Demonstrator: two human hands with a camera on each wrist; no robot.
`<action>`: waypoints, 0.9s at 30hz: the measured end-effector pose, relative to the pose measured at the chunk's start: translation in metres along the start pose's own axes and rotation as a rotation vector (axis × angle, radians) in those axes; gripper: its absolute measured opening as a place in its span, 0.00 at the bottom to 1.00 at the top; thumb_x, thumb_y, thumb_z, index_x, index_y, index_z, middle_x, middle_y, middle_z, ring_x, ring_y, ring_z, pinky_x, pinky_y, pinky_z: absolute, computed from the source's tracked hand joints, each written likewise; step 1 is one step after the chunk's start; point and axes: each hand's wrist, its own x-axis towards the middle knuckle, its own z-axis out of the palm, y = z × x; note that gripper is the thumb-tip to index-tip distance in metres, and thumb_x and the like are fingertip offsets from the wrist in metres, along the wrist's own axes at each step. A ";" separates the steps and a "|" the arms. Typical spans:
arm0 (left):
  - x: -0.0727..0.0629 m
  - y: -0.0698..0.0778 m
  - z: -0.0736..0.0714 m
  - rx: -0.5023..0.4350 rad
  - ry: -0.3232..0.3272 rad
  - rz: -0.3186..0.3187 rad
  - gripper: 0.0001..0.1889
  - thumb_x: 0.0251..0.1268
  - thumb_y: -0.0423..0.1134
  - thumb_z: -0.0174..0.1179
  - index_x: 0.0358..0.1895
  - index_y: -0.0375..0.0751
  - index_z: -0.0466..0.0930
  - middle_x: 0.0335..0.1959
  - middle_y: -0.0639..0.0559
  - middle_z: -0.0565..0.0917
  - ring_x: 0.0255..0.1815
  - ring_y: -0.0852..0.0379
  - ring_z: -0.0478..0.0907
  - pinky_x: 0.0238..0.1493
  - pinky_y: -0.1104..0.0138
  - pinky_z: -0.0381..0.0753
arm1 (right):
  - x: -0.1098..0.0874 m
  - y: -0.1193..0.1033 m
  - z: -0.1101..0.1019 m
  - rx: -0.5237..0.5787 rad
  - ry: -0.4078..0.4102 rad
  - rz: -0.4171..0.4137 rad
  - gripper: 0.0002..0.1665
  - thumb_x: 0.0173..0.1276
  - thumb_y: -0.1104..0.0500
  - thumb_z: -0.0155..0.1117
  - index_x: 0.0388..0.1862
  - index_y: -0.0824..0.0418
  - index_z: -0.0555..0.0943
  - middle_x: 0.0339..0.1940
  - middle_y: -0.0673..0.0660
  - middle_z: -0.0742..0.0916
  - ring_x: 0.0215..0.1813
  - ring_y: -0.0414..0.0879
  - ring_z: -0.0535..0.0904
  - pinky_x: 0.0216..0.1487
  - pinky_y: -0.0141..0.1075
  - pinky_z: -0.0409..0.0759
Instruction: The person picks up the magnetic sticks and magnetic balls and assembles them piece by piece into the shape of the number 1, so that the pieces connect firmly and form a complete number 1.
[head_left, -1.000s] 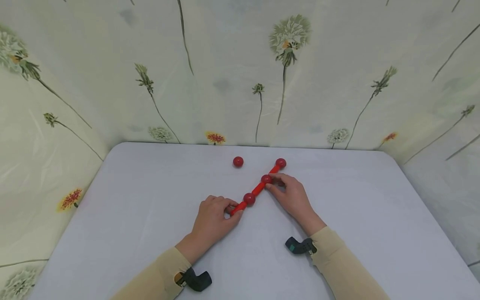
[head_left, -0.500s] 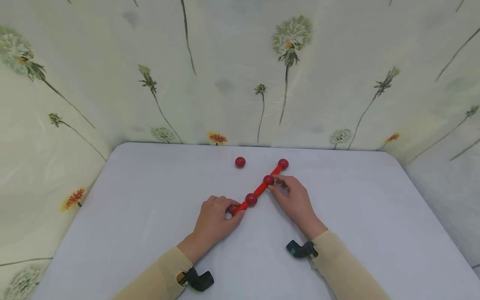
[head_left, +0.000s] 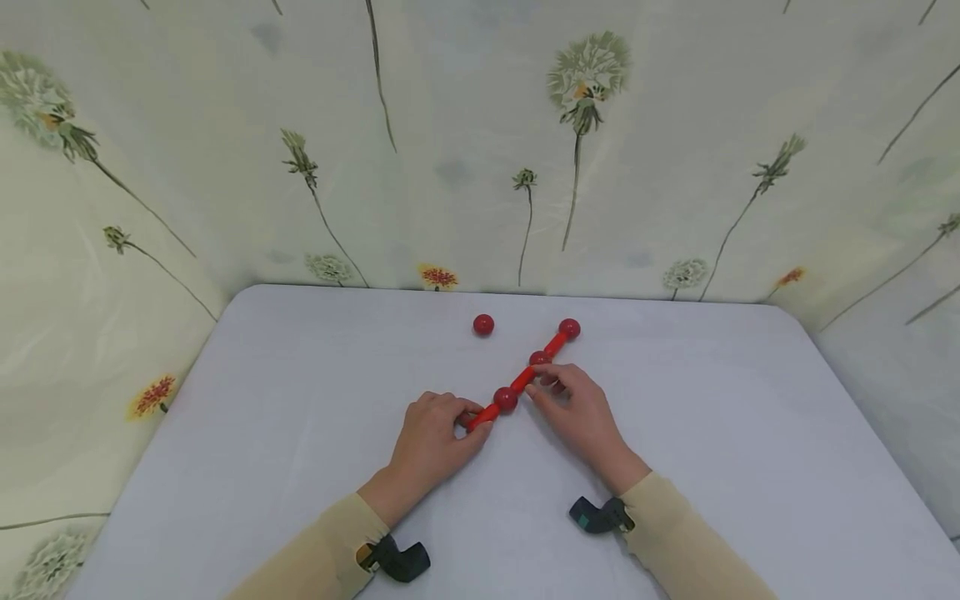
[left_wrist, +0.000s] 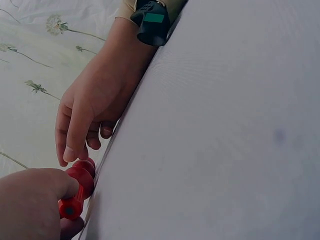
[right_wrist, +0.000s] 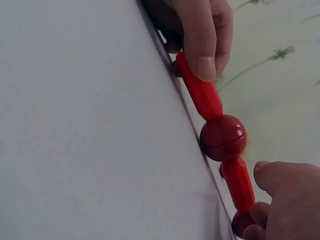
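Note:
On the table lies a straight chain of dark red balls joined by bright red rods, slanting away to the right in the head view. My left hand [head_left: 435, 435] pinches the near end rod [head_left: 484, 415] between thumb and fingers. Beside the chain, my right hand [head_left: 581, 417] has its thumb and fingertips spread around the middle rod [head_left: 522, 380]. In the right wrist view the thumb [right_wrist: 272, 175] is apart from that rod, and the fingertips are close to the middle ball [right_wrist: 241, 223]. The near ball [right_wrist: 223, 138] sits between the two hands.
A loose red ball [head_left: 483, 325] lies left of the chain's far ball [head_left: 570, 328], near the back edge of the white table [head_left: 337, 358]. Flower-patterned cloth [head_left: 450, 150] rises behind and beside the table. Each wrist wears a black camera.
My right hand has released the middle ball and slid nearer, down to the middle rod. My left hand still pinches the end rod. The whole head view has shifted slightly.

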 end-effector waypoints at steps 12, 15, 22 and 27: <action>0.001 0.000 -0.001 0.005 0.013 0.036 0.15 0.59 0.54 0.67 0.45 0.51 0.88 0.26 0.63 0.78 0.35 0.61 0.71 0.38 0.64 0.70 | -0.005 -0.009 0.011 0.007 -0.086 -0.096 0.23 0.66 0.48 0.70 0.59 0.48 0.80 0.46 0.40 0.82 0.45 0.36 0.77 0.46 0.36 0.81; 0.001 0.000 -0.001 -0.001 0.004 0.026 0.15 0.59 0.54 0.67 0.45 0.51 0.88 0.26 0.63 0.78 0.34 0.62 0.70 0.38 0.64 0.70 | -0.006 -0.012 0.012 0.002 -0.101 -0.108 0.23 0.65 0.48 0.71 0.58 0.48 0.81 0.47 0.40 0.82 0.45 0.35 0.77 0.47 0.35 0.80; 0.000 -0.001 -0.001 -0.008 -0.006 0.019 0.15 0.60 0.54 0.67 0.45 0.52 0.88 0.26 0.63 0.78 0.34 0.62 0.70 0.38 0.65 0.70 | -0.007 -0.016 0.013 -0.019 -0.108 -0.120 0.21 0.65 0.48 0.72 0.57 0.46 0.81 0.46 0.40 0.82 0.43 0.37 0.76 0.44 0.35 0.80; 0.000 -0.001 0.000 -0.012 -0.005 0.023 0.15 0.60 0.54 0.67 0.45 0.51 0.88 0.26 0.63 0.78 0.34 0.62 0.70 0.37 0.65 0.70 | -0.007 -0.015 0.015 -0.033 -0.101 -0.114 0.21 0.64 0.48 0.73 0.56 0.46 0.82 0.43 0.40 0.82 0.42 0.37 0.76 0.43 0.35 0.80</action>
